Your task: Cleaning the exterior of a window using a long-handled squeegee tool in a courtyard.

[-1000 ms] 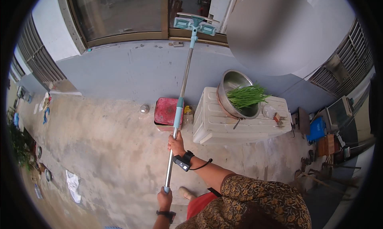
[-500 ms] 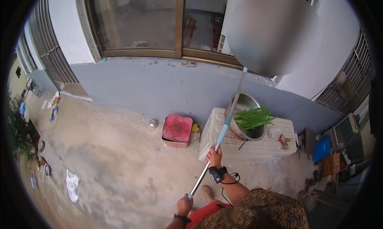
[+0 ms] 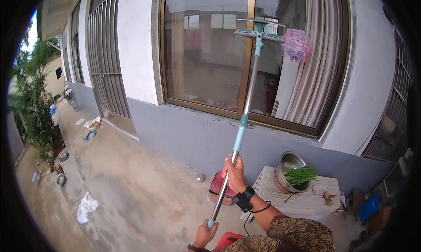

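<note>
A window squeegee (image 3: 258, 34) with a long metal and pale blue pole stretches up in front of the window (image 3: 201, 59). Its green-and-grey head overlaps the middle frame bar; whether the blade touches the glass I cannot tell. My right hand (image 3: 235, 173) is wrapped round the pole just below the blue sleeve. Lower down, my left hand (image 3: 205, 234) grips the pole's bottom end. A pink cartoon sticker (image 3: 296, 45) is on the pane beside the squeegee head, with a pale curtain (image 3: 319, 76) behind the glass.
At lower right, a metal pot (image 3: 290, 161) with green leaves (image 3: 302, 175) stands on a white box-shaped unit (image 3: 267, 181). A red square tin (image 3: 215, 184) sits beside it, partly behind my arm. White cloth (image 3: 87, 207) lies on the concrete floor (image 3: 136, 186). A barred door (image 3: 105, 63) is at left.
The view has tilted up and swung left. The squeegee head, hidden behind a blurred patch before, now shows against the window. Both hands still hold the pole, now more upright.
</note>
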Demonstrator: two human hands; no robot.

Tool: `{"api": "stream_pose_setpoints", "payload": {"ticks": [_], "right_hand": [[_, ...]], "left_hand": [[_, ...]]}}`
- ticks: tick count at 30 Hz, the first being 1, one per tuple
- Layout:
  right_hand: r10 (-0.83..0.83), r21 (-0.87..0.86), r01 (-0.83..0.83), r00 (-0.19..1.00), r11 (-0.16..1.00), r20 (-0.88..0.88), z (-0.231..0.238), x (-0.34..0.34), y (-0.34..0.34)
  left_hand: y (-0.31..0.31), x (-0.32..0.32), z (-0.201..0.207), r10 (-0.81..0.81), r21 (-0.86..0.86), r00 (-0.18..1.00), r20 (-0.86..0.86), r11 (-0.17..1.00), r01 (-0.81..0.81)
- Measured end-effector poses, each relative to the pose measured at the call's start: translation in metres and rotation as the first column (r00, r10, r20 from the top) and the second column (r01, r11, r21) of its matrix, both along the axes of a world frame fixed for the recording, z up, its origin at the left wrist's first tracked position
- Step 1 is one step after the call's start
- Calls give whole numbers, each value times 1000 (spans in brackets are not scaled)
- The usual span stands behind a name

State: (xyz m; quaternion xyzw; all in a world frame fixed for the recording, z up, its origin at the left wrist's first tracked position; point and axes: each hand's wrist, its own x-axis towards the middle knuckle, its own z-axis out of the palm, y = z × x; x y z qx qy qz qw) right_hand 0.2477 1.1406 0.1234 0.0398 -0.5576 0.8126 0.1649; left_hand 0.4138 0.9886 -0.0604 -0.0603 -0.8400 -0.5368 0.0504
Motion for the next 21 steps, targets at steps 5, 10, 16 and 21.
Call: {"api": "stream_pose_setpoints", "payload": {"ticks": [5,10,16,21], "right_hand": [[106,15,-106,971,994,-214,86,-80,-49],[151,7,-159,918,987,-366,177,-176,-74],[-28,22,37,946,999,-323,163,-242,-85],[-1,58,12,982,998,-188,67,-241,-99]], "left_hand": [[-22,-78,54,39,160,985,-168,987,-11],[-34,-186,128,63,325,945,-322,944,48],[-53,-270,120,-14,313,950,-311,943,116],[-102,-263,32,-19,131,991,-134,991,37]]}}
